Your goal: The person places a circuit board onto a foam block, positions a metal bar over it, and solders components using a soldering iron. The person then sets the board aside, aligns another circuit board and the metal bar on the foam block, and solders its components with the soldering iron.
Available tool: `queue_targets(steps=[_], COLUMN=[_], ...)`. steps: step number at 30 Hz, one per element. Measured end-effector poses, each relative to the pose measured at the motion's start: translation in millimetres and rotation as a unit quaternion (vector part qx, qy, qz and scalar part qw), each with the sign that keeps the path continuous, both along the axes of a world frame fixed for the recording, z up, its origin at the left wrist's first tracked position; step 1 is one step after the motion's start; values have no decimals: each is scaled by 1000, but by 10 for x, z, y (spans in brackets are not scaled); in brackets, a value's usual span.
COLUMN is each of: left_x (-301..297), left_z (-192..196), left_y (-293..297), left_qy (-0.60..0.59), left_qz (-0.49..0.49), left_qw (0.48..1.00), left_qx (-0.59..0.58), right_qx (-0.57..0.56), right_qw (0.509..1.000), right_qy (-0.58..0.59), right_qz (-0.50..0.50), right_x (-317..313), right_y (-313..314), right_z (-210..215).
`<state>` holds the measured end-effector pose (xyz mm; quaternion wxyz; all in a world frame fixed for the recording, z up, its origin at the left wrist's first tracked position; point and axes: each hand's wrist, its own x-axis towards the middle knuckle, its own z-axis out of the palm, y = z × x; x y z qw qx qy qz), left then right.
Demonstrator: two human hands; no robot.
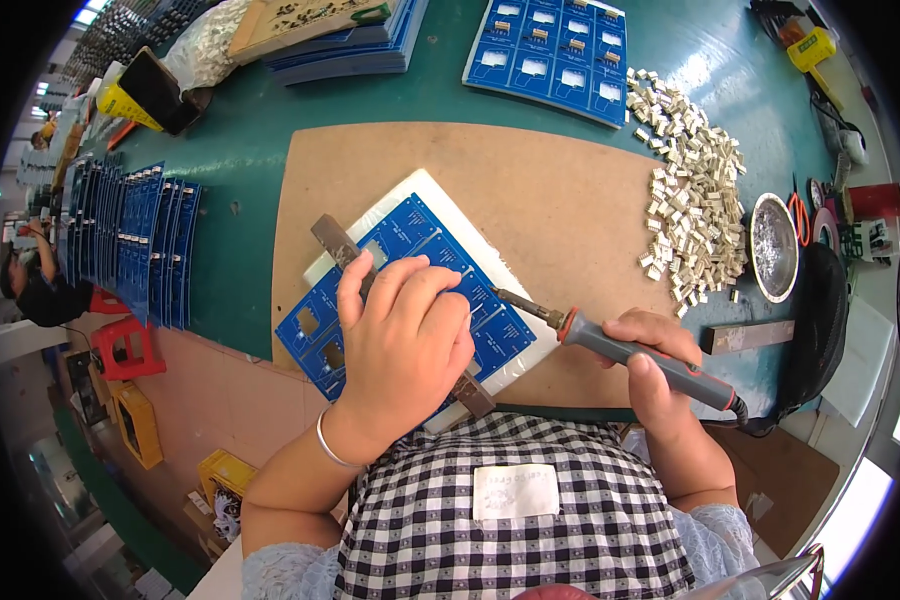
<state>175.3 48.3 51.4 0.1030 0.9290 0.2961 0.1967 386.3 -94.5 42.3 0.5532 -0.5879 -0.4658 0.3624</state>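
Atop a tan rectangular fibreboard mat (pixel 585 200), a thin blue printed circuit panel (pixel 505 330) lies slantwise on a white foam-like pad (pixel 515 368), crossed by a brown metal-looking bar (pixel 475 396). Over the mat's middle, the left hand (pixel 405 325) rests palm down, fingers curled; whether it pinches anything is hidden. Toward the mat's lower right, the right hand (pixel 658 338) grips a grey-and-red soldering iron (pixel 600 341). The panel should be light, stiff, crackable: take its edges; the iron, its handle.
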Motion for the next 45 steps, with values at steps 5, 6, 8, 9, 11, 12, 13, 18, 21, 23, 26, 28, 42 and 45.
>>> queue_targets(steps=[5,6,8,9,11,12,13,18,21,23,26,28,42,45], left_x=[50,57,63,64,69,73,78,99,107,112,121,126,148,105], left_z=[-15,-24,-37,-39,-40,-35,-32,-18,-10,-10,-13,-8,-47,32], left_y=[40,41,43,43,44,48,52,69,85,97,110,118,182,237], left_qy=[5,5,6,7,8,14,20,23,26,27,24,27,19,-15], left_qz=[4,3,2,3,4,3,3,0,-1,-1,-1,-1,-2,1], left_qw=[1000,1000,1000,1000,1000,1000,1000,1000,1000,1000,1000,1000,1000,1000], left_qx=[5,5,3,4,5,3,0,2,5,7,9,11,7,17], right_qx=[1,-4,-9,-13,-18,-21,-24,-23,-23,-23,-26,-26,-43,-31], right_qw=[1000,1000,1000,1000,1000,999,999,999,999,999,999,999,999,999], right_qy=[-10,-7,-3,1,5,5,4,2,1,1,5,0,10,12], right_qz=[22,21,21,23,25,27,29,34,35,37,34,38,32,20], right_x=[16,12,6,3,4,5,6,10,7,2,-1,4,-7,-21], right_y=[12,14,19,22,24,26,27,42,57,66,74,76,106,115], right_z=[-17,-10,4,14,18,16,15,9,12,16,14,15,28,-3])
